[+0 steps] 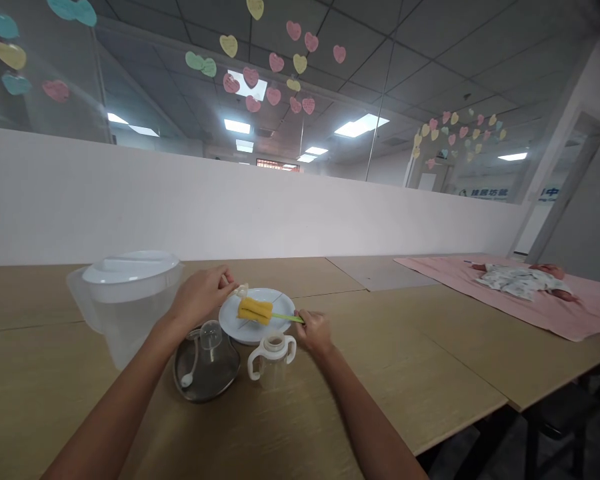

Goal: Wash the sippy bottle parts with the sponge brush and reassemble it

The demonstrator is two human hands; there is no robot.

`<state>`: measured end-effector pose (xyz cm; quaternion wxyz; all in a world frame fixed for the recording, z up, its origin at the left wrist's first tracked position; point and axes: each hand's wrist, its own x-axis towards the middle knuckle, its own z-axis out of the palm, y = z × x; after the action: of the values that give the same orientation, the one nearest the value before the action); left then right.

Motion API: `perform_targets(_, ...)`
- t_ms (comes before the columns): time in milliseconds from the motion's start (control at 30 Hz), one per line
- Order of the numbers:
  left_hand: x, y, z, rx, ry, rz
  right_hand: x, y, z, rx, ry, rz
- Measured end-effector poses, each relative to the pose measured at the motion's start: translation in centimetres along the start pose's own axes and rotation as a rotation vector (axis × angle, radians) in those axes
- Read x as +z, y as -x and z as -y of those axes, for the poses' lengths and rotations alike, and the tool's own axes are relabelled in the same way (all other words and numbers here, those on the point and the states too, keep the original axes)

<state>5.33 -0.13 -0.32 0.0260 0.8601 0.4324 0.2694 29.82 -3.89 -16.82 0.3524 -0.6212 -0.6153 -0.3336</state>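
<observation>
My right hand (316, 331) is closed round the green handle of a yellow sponge brush (255, 311), whose head is over a white plate (269, 335). Pinched at the fingertips of my left hand (205, 291) is a small translucent piece that looks like a bottle teat (241, 291), close to the sponge. A clear baby bottle (274, 363) with two white handles stands open in front of the plate. To its left, a metal tray (211, 387) holds a clear cap (211, 335) and a straw with a white weighted end (187, 380).
A lidded plastic pitcher (130, 313) stands on the wooden table (380, 373) beside my left forearm. At the far right, a baby doll (510, 280) in patterned clothes lies on a pink cloth (555, 320). A low white wall (260, 213) runs behind the table; a dark stool (560, 413) is at lower right.
</observation>
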Motion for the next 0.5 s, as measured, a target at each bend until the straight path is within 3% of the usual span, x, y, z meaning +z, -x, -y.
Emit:
perform_targets(133,-0.4,-0.1,1.3,-0.053,-0.091,0.049,0.0,0.0,-0.2,0.122,-0.012,-0.012)
perform_targets(200,-0.1,-0.1,2.0,-0.037,-0.124,0.143,-0.1,0.0,-0.3,0.178,-0.011,-0.021)
perform_targets(233,0.3,-0.1,2.3,-0.025,-0.127,0.236,-0.1,0.0,-0.3,0.188,-0.013,-0.019)
perform_targets(333,1.9,0.1,2.8,-0.018,-0.027,0.659,-0.1,0.1,-0.3,0.156,-0.024,-0.011)
perform_targets(400,3.2,0.2,2.8,-0.052,-0.028,0.810,0.0,0.1,-0.4,0.124,-0.029,-0.014)
perform_targets(500,4.6,0.2,2.4,-0.079,-0.196,0.742,0.1,0.2,-0.5,0.109,-0.028,-0.031)
